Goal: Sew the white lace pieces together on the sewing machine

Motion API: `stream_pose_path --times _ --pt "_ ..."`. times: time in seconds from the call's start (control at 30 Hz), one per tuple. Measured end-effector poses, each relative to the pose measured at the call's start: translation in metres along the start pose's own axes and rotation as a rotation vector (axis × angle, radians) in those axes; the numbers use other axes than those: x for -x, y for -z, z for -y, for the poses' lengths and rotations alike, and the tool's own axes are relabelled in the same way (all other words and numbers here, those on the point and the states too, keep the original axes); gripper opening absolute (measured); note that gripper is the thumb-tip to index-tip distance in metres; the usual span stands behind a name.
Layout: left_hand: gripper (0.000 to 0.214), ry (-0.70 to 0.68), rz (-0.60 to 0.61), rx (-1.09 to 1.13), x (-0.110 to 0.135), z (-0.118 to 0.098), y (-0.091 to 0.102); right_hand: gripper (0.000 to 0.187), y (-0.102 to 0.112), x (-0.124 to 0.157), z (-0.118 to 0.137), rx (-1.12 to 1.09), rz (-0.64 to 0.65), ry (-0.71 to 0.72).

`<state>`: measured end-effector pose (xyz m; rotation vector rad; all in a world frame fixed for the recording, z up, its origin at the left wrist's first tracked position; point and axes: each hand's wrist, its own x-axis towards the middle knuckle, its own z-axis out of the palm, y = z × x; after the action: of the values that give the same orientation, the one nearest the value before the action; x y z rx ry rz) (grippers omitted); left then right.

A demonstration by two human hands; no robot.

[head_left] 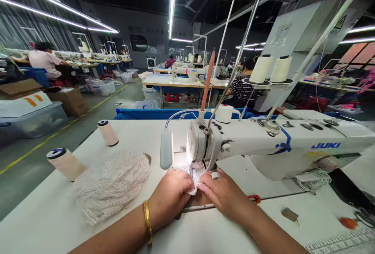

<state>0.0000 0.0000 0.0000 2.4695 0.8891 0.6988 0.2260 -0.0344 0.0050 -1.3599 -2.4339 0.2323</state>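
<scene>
A white sewing machine (234,136) stands on the table, its needle area lit by a small lamp (166,150). Under the presser foot lies a piece of white lace (193,176). My left hand (172,193), with a gold bangle at the wrist, pinches the lace from the left side. From the right, my right hand (224,191) grips the same piece close to the needle, fingers partly hidden by the machine head. A heap of pale lace (114,183) rests on the table left of my left hand.
Two pale thread cones (108,133) lie or stand at the left. Behind the needle head a pencil (208,80) points upward. Orange-handled scissors (254,199), a small tag (290,214) and a coiled cable (313,179) are at the right. Co-workers sit at tables beyond.
</scene>
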Motion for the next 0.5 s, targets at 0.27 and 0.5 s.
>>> stream_pose_path --times 0.27,0.5 --pt "0.03 0.243 0.064 0.273 -0.018 0.0 0.018 0.02 -0.004 -0.006 0.01 -0.228 -0.134 -0.074" --pt "0.03 0.22 0.084 0.246 -0.014 0.002 0.02 0.027 -0.004 -0.007 0.007 -0.337 -0.201 -0.019"
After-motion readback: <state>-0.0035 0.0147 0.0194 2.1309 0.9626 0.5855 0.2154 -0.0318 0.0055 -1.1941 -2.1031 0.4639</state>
